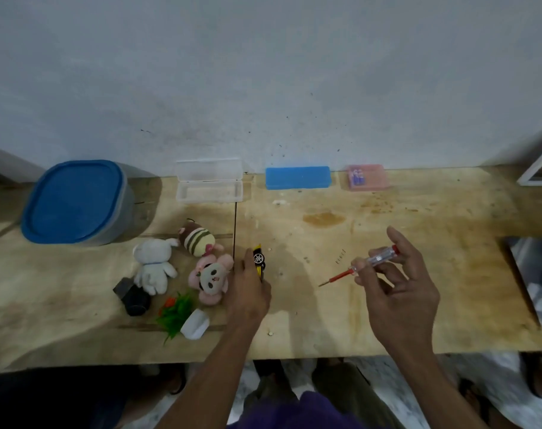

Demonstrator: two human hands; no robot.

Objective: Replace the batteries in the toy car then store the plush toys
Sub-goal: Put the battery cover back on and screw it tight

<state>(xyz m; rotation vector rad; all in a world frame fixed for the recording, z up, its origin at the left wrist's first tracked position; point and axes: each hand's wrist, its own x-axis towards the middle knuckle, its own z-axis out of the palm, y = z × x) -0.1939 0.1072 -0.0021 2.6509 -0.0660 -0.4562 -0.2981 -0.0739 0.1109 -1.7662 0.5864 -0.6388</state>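
Steadying the toy car [259, 262] comes first: judged from here, the step in hand is undoing its battery cover, so the car should be held firm on its side and the screwdriver [359, 268] tip seated squarely in the screw before any turning, or it may slip. Nearest the car, the left hand [248, 292] curls its fingers round it and holds it on the desk [325, 320]. To the car's right, the right hand [399, 292] pinches the screwdriver's clear handle, the other fingers loosely spread, the red shaft pointing back toward the car but apart from it. Just left of the car lie three plush toys [183, 261]. Farther back and left stands a blue-lidded container [74, 202], probably their store.
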